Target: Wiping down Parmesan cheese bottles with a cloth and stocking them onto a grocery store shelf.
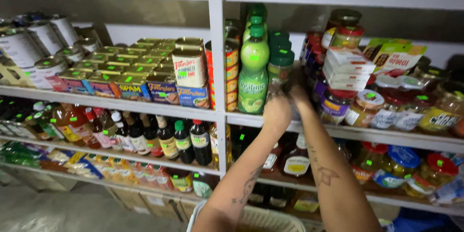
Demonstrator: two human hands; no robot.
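Both hands reach onto the middle shelf (pixel 338 133) — the left hand (pixel 276 111) and right hand (pixel 298 94) are clamped together on 1 green-lidded jar (pixel 280 70) (partly blurred), just beside the green lime-juice bottle (pixel 253 70).

A white metal shelf unit (pixel 216 67) fills the frame, split by an upright post at centre. On the middle shelf, flat tins (pixel 130 63) sit in rows at left, a green bottle (pixel 253 72) stands just right of the post, and jars (pixel 367 106) crowd the right. The shelf below carries dark sauce bottles (pixel 166 137).
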